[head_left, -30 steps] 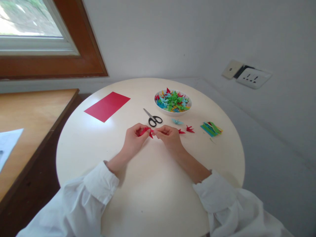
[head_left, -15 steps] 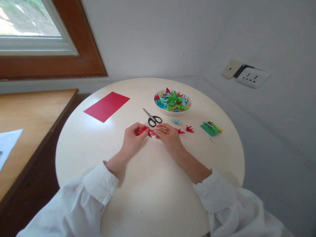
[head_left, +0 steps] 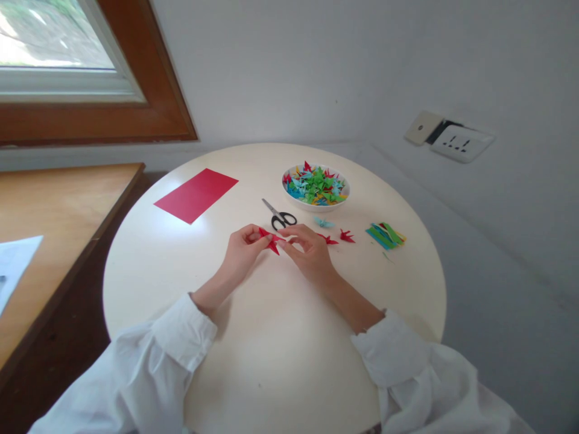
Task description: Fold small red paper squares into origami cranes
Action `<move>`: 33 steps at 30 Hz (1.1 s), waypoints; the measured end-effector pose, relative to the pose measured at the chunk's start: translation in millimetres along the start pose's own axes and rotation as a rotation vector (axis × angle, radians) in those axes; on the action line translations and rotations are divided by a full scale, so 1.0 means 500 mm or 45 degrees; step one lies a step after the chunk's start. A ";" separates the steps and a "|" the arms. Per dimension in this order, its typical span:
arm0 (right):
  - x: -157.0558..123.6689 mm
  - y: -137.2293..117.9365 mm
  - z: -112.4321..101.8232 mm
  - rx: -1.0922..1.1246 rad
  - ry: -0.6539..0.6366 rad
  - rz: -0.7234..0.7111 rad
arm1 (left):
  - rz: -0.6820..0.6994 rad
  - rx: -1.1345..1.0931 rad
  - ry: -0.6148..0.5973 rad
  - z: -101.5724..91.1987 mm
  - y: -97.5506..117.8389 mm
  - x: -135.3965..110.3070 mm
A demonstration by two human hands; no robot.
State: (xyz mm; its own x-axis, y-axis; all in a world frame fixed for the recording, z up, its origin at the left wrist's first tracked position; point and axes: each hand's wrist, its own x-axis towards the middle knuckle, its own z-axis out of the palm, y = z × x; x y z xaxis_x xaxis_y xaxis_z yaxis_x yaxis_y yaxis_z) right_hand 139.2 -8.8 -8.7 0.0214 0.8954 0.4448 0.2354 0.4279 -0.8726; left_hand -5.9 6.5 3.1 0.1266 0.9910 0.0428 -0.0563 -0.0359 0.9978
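A: In the head view, what are the hands doing?

B: The left hand (head_left: 240, 251) pinches a red folded paper (head_left: 272, 240) between thumb and fingers. The right hand (head_left: 311, 249) has its thumb and forefinger at the paper's right end, a little apart from each other; I can't tell whether they grip it.

A: Where is that paper, exactly?

B: Between the two hands, over the middle of the round white worktop (head_left: 271, 355), with its points sticking out past the left thumb.

A: And around it?

B: Just beyond the fingers lie the scissors (head_left: 275, 211), black handles towards the person, blades pointing away and to the left. Near the right hand are two small red folded pieces (head_left: 347, 236) and, farther back, a light blue one (head_left: 323, 222).

A: Farther out?

B: A white bowl (head_left: 312, 207) full of colourful folded shapes (head_left: 316, 184) stands behind the scissors. To the right, a pile of paper strips (head_left: 386, 235), mostly green and blue. On the far left, well apart from the hands, a red sheet (head_left: 196, 196) lies flat.

A: Sleeves?

B: White sleeves (head_left: 149, 355), cuffs above the wrists.
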 end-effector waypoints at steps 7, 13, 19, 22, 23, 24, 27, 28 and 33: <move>-0.001 0.004 -0.007 -0.229 -0.055 -0.269 | -0.187 -0.212 -0.172 0.005 0.008 -0.004; 0.003 0.008 -0.011 -0.333 0.018 -0.197 | -0.187 -0.326 -0.195 0.001 0.010 -0.001; 0.004 0.004 -0.012 -0.372 0.067 -0.133 | 0.101 -0.072 -0.204 -0.001 0.017 -0.006; 0.004 0.002 -0.012 -0.374 0.066 -0.144 | 0.156 0.073 -0.156 -0.001 0.014 -0.006; 0.004 0.002 -0.012 -0.373 0.066 -0.145 | 0.165 0.119 -0.143 -0.001 0.013 -0.005; 0.004 0.002 -0.012 -0.369 0.064 -0.143 | 0.172 0.162 -0.135 -0.002 0.011 -0.004; 0.004 0.003 -0.011 -0.341 0.037 -0.138 | 0.190 0.234 -0.145 -0.003 0.008 -0.001; 0.003 0.003 -0.010 -0.326 0.026 -0.141 | 0.193 0.244 -0.153 -0.004 0.008 0.000; 0.002 0.006 -0.009 -0.287 -0.012 -0.206 | 0.203 0.285 -0.129 -0.005 0.010 -0.001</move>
State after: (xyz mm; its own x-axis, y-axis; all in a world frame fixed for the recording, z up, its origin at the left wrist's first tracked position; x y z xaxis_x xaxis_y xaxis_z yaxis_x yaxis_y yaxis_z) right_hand 144.2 -6.9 -10.1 -0.0427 0.8191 0.5721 0.4455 0.5281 -0.7229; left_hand -8.8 6.4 8.1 0.2329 0.9531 0.1935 0.1350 -0.2287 0.9641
